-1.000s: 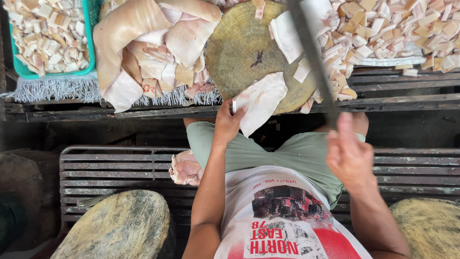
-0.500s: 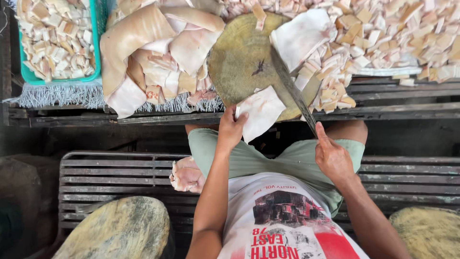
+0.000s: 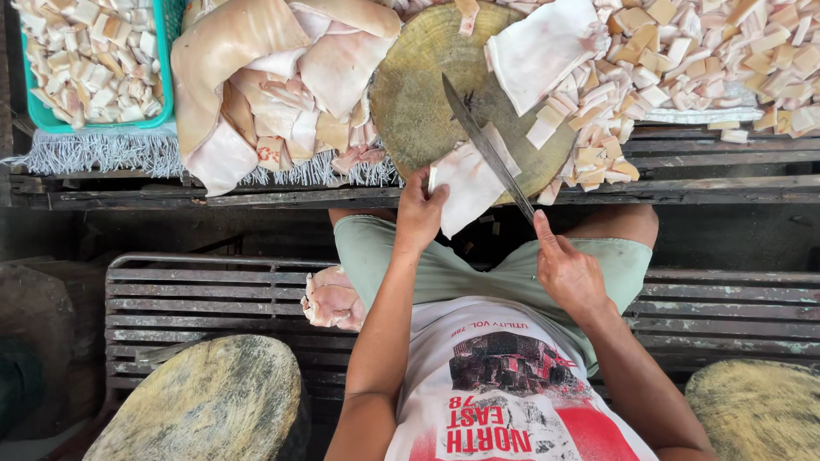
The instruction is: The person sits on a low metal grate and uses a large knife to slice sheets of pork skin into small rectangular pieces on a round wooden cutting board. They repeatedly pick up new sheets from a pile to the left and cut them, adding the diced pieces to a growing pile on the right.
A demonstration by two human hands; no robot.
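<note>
A seated person works at a round wooden chopping block (image 3: 427,94), both hands busy at its near edge. The left hand (image 3: 418,213) is closed on the near end of a pale slab of pork skin (image 3: 468,183), fingers curled over its edge, pinning it where it overhangs the block. The right hand (image 3: 565,271) is clamped around the handle of a long knife (image 3: 485,147), whose dark blade slants up and away from that hand across the slab and onto the block. The two hands sit near each other but apart, the slab and blade between them.

Beyond the right hand, a heap of small cut cubes (image 3: 683,60) spreads across the slatted wooden table (image 3: 709,171), with a larger uncut sheet (image 3: 547,47) resting on the far side of the block. Beyond the left hand and further to its outer side lies a pile of big folded skin pieces (image 3: 265,77), and past that a green plastic basket (image 3: 162,94) filled with more cubes.

Below the left forearm, a pinkish lump of meat (image 3: 329,299) rests on the slatted bench (image 3: 196,290) beside the person's thigh. Two more round blocks stand nearer the viewer, one (image 3: 205,401) outside the left elbow, another (image 3: 756,410) outside the right.
</note>
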